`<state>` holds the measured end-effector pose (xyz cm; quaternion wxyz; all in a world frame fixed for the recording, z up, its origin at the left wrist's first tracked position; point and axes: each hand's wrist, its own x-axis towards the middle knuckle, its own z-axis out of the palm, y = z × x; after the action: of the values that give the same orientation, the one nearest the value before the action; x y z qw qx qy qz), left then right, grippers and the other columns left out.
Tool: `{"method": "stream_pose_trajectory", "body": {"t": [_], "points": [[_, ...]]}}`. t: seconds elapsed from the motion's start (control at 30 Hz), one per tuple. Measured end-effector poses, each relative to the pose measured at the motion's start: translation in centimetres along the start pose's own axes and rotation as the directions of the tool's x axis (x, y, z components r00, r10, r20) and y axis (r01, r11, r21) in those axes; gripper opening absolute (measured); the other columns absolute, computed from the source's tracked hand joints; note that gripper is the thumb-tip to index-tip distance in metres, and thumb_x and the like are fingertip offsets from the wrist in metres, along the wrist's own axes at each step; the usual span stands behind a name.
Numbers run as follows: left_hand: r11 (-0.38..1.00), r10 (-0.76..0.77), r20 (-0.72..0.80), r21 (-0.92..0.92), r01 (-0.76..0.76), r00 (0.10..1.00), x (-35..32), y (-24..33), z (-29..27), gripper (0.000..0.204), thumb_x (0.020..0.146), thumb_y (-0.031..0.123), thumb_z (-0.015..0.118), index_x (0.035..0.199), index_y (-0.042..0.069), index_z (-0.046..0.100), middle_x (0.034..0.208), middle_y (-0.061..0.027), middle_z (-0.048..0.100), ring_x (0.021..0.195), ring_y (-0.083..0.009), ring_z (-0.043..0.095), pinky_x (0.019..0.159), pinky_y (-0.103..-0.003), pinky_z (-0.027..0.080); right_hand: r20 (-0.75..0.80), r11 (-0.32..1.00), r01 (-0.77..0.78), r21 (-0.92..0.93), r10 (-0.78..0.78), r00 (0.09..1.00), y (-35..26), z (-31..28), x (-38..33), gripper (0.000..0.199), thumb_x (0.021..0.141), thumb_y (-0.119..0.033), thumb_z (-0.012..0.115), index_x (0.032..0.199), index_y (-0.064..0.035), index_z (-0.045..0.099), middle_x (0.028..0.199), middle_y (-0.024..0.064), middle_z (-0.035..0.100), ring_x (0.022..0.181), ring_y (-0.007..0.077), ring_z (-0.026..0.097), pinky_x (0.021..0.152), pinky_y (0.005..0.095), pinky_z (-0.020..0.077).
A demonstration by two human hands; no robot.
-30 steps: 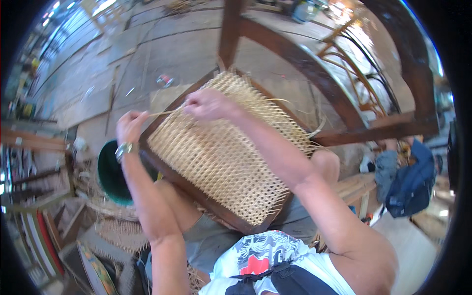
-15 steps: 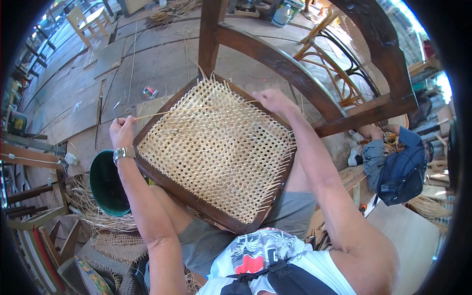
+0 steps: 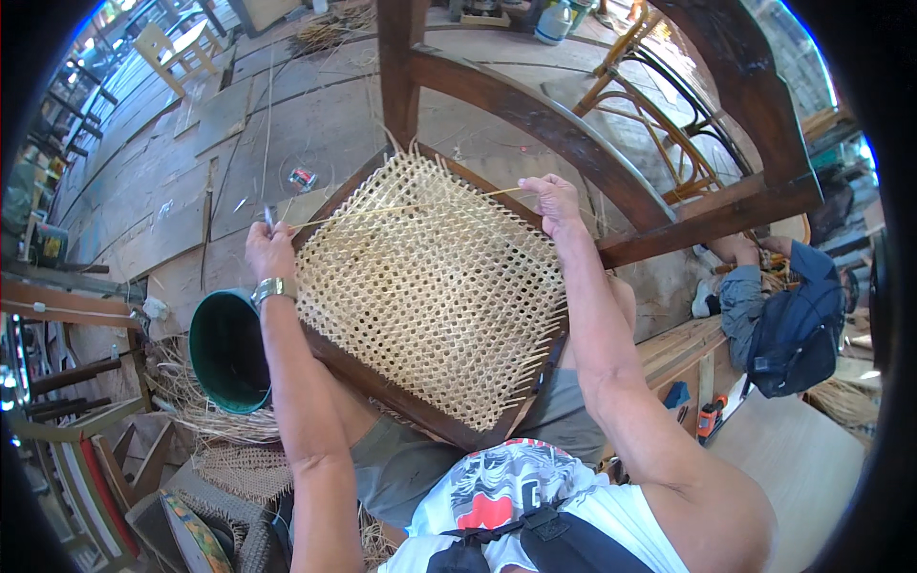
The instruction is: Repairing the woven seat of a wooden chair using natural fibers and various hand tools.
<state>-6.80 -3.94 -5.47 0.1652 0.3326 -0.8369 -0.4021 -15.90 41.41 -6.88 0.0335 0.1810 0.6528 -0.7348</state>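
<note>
A chair seat of woven cane (image 3: 430, 296) in a dark wooden frame (image 3: 368, 377) lies across my lap. One thin cane strand (image 3: 368, 210) runs over and through the weave near its far corner, drawn out between my hands. My left hand (image 3: 271, 252), past the frame's left edge, pinches the strand's left end; a slim metal tool (image 3: 268, 216) sticks up from its fingers, its kind unclear. At the right edge, my right hand (image 3: 554, 202) is closed on the strand's other end. Loose cane ends stick out along the lower right edge of the weave.
The chair's wooden back (image 3: 549, 105) rises at the far right. A green bucket (image 3: 229, 349) stands by my left forearm, among loose cane strips (image 3: 224, 420). A small can (image 3: 303, 178) lies on the floor. Another person with a dark backpack (image 3: 798, 334) is at right.
My left hand has moved right, nearer the frame. My right hand has shifted slightly right and turned, with the strand still stretched between both. The whole view has shifted a little.
</note>
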Motion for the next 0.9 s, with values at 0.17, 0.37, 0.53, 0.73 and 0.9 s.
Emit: {"method": "stream_pose_trajectory", "body": {"t": [0.17, 0.37, 0.53, 0.73, 0.9], "points": [[0.976, 0.052, -0.028, 0.214, -0.045, 0.998, 0.1, 0.4, -0.6, 0.023, 0.083, 0.026, 0.069, 0.090, 0.004, 0.066, 0.086, -0.0173, 0.070, 0.083, -0.0354, 0.068, 0.074, -0.047, 0.051, -0.060, 0.573, 0.168, -0.802, -0.357, 0.932, 0.4, -0.3, -1.3, 0.033, 0.076, -0.031, 0.083, 0.091, -0.0060, 0.069, 0.085, 0.0071, 0.062, 0.083, 0.0234, 0.061, 0.076, 0.0381, 0.0485], [0.992, -0.079, 0.017, 0.096, 0.077, 0.997, -0.1, 1.1, -1.6, 0.023, 0.083, 0.026, 0.075, 0.083, 0.005, 0.066, 0.079, -0.0139, 0.070, 0.074, -0.0275, 0.067, 0.071, -0.042, 0.051, 0.448, 0.208, 0.686, -0.697, -0.621, 0.643, -2.1, 8.3, -6.3, 0.039, 0.088, -0.027, 0.071, 0.118, -0.0041, 0.065, 0.114, 0.0163, 0.065, 0.114, 0.0332, 0.057, 0.098, 0.0453, 0.0445], [0.974, -0.027, 0.063, -0.223, 0.040, 0.998, -0.1, 0.3, -1.9, 0.019, 0.089, 0.019, 0.072, 0.082, 0.003, 0.063, 0.073, -0.0052, 0.068, 0.064, -0.0132, 0.055, 0.062, -0.033, 0.046, 0.794, 0.158, 0.918, -0.365, -0.461, 0.395, -1.2, 14.6, -6.6, 0.022, 0.089, -0.017, 0.069, 0.108, -0.0046, 0.068, 0.104, 0.0141, 0.067, 0.102, 0.0320, 0.062, 0.091, 0.0431, 0.0484], [0.664, 0.193, 0.318, -0.738, 0.115, 0.928, -1.9, 3.9, -5.1, 0.022, 0.094, 0.028, 0.072, 0.086, 0.008, 0.067, 0.075, 0.0025, 0.064, 0.057, -0.0032, 0.038, 0.053, -0.023, 0.031, 0.844, 0.671, 0.671, -0.315, -0.125, 0.521, -1.8, 14.8, -3.9, 0.014, 0.093, -0.017, 0.068, 0.095, -0.0038, 0.065, 0.086, 0.0047, 0.064, 0.083, 0.0156, 0.062, 0.074, 0.0318, 0.0511], [0.931, -0.045, 0.179, -0.349, 0.107, 0.983, -2.2, 4.4, -3.4, 0.038, 0.101, 0.040, 0.054, 0.090, 0.006, 0.068, 0.078, -0.0033, 0.070, 0.055, -0.0066, 0.043, 0.053, -0.025, 0.036, 0.847, 0.973, 0.174, 0.149, -0.217, 0.485, -4.4, 12.3, -2.7, 0.013, 0.103, -0.019, 0.057, 0.092, -0.0110, 0.058, 0.085, -0.0027, 0.055, 0.083, 0.0078, 0.053, 0.077, 0.0262, 0.0468]]}}
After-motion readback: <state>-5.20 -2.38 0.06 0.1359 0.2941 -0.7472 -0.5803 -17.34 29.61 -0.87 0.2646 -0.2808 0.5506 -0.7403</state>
